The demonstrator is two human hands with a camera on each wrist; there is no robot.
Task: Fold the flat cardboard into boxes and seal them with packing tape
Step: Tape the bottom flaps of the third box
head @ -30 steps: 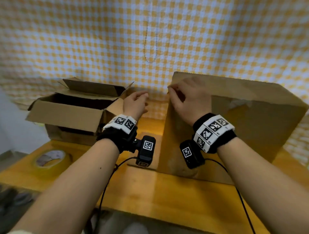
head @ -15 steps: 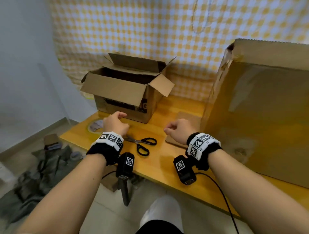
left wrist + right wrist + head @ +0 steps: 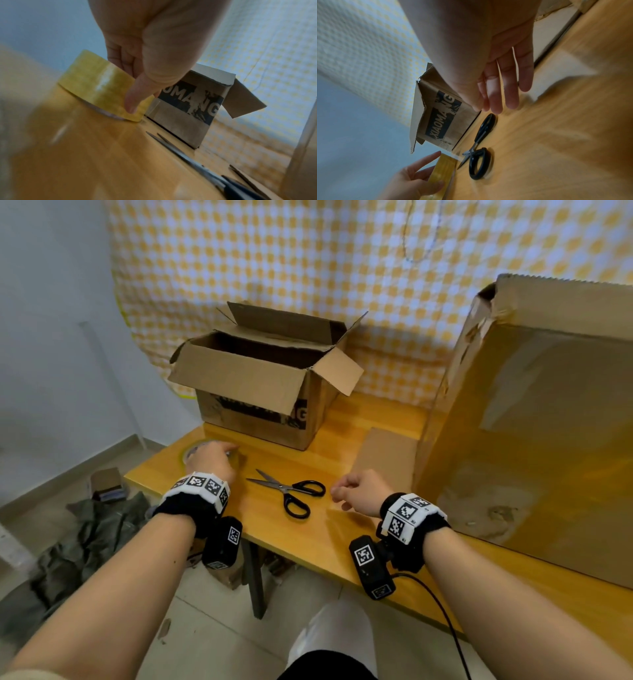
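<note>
Near the left edge of the head view, the left hand [image 3: 214, 455] lies over the yellow roll of packing tape [image 3: 101, 86], which stands on the glossy orange-yellow wooden table [image 3: 308, 529]. From the left wrist view the thumb presses on the outer side of the roll and the other fingers go behind it, so the hand is grasping the roll; the roll seems a little tilted, with one edge off the wood. At the centre of the head view, the right hand [image 3: 359, 491] hovers above the table with fingers loosely bent and released, holding nothing; in the right wrist view the fingers [image 3: 511, 86] hang almost straight. Between both hands lie the black-handled steel scissors [image 3: 291, 493], flat on the table, with blades slightly apart. Above them in the frame stands the small brown cardboard box with open top flaps and dark printed letters [image 3: 263, 385], just beside the tape. On the right side of the frame stands the large brown cardboard box [image 3: 534, 422], upright, with one flat flap [image 3: 387, 453] lying on the table at its foot.
</note>
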